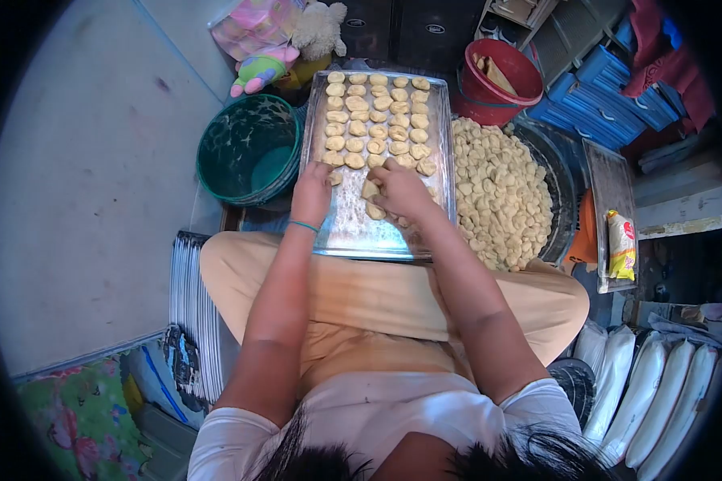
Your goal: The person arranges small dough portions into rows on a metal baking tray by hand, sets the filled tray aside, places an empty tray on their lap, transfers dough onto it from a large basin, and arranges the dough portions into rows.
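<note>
A metal baking tray [346, 240] lies before me, its far part covered with rows of round, flattened pale-yellow dough pieces [355, 104]. My left hand [313, 192] is at the tray's left edge, its fingers closed on a small dough piece [335, 179] below the nearest row. Over the middle of the tray, my right hand [403, 191] has its fingers bent around dough pieces [370, 189], with another piece [375, 211] just under them. The palm of the right hand hides part of what it holds. Beside the tray on the right is a big heap of similar dough pieces [501, 188] in a dark round basin [565, 192].
A green bucket [249, 148] stands left of the tray, and a red bucket [501, 80] at the back right. Stacked trays [191, 297] lean at the left. A yellow packet [621, 244] rests on another tray [610, 176] at the right, near filled plastic bags [658, 393].
</note>
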Demonstrator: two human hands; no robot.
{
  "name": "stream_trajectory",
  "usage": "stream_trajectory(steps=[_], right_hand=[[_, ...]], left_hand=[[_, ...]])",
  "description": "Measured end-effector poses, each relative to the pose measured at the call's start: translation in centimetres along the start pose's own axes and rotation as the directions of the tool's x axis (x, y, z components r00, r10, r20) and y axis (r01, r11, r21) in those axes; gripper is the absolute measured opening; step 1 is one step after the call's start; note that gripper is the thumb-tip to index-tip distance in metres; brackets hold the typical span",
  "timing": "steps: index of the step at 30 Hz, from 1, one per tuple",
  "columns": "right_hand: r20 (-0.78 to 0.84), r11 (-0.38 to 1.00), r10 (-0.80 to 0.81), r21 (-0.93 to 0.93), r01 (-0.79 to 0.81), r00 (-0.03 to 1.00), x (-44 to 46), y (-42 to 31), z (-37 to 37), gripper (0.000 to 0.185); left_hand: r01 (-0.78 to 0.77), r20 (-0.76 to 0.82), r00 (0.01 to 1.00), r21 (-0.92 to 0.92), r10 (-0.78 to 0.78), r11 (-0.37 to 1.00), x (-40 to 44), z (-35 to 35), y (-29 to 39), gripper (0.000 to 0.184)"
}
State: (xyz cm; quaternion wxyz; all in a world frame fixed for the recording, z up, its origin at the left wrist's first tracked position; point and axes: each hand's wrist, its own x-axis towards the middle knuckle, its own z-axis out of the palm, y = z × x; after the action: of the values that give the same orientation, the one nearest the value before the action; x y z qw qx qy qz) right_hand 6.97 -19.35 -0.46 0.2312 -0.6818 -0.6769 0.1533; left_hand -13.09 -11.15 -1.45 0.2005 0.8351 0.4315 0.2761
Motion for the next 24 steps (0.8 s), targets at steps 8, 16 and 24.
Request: stream_trajectory(steps=[8, 16, 24], right_hand=[[0.146, 0.972, 0.211, 0.073, -0.223, 0.967, 1.1, -0.6, 0.6, 0.035], [-0.057, 0.996, 0.064, 0.066, -0.06, 0.996, -1.8, -1.8, -1.8, 0.035], [-0.055, 0.986, 0.166, 0.006, -0.166, 0.985, -3.7, 1.9, -1.7, 0.023]], left_hand=[[-0.285, 0.131, 0.955, 0.157, 0.267, 0.945, -0.5, 1.2, 0.4, 0.029], [-0.191, 0.041, 0.982, 0.258, 0.187, 0.947, 0.4, 1.6, 2.2, 0.031], [-0.401, 0.109, 0.916, 0.222, 0.387, 0.889, 0.2, 4.5, 2.9, 0.027]])
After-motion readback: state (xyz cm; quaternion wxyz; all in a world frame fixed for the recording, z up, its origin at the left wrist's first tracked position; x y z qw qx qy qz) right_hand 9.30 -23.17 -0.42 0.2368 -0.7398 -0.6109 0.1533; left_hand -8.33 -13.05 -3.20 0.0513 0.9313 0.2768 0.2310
